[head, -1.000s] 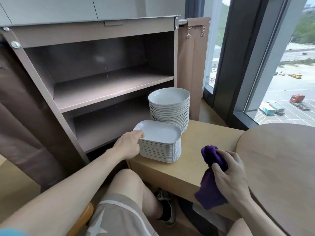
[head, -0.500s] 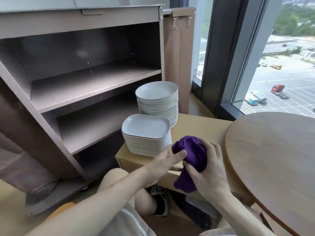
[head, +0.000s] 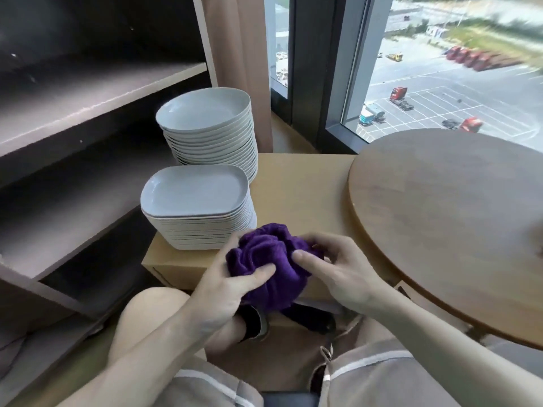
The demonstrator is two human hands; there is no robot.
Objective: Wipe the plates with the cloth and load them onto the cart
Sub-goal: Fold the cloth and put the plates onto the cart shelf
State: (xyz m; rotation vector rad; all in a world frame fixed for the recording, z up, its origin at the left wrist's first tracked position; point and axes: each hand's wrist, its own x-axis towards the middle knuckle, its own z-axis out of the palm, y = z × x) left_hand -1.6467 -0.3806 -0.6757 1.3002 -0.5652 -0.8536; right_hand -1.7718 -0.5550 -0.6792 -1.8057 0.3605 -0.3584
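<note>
Closest to me through the head camera is the wearer's lap in grey striped shorts [head: 367,377]. Just beyond it, both hands meet on a bunched purple terry cloth [head: 270,257], held in the air in front of a low light-wood bench [head: 299,183].

The left hand [head: 223,289] grips the cloth from the left, thumb curled across its front. The right hand [head: 338,274] holds it from the right, one digit laid on the fabric and the others curled over its top. Neither hand touches a plate.

On the bench, just behind the cloth, stands a stack of pale grey rounded-rectangular plates [head: 197,198]. Touching or nearly touching it from behind is a taller stack of pale grey round plates [head: 205,118].

To the left of both stacks is the dark brown shelved cart [head: 88,92]. No plate shows on the shelves I can see. To the right is a round brown wooden table [head: 440,215], and farthest off a tall window [head: 440,69] over a car park.

I judge this to be the step of readying the cloth, with wiping not yet begun. Next, one hand must free itself and lift the top plate off the near stack. The other must keep a flat wad of cloth ready to wipe it.
</note>
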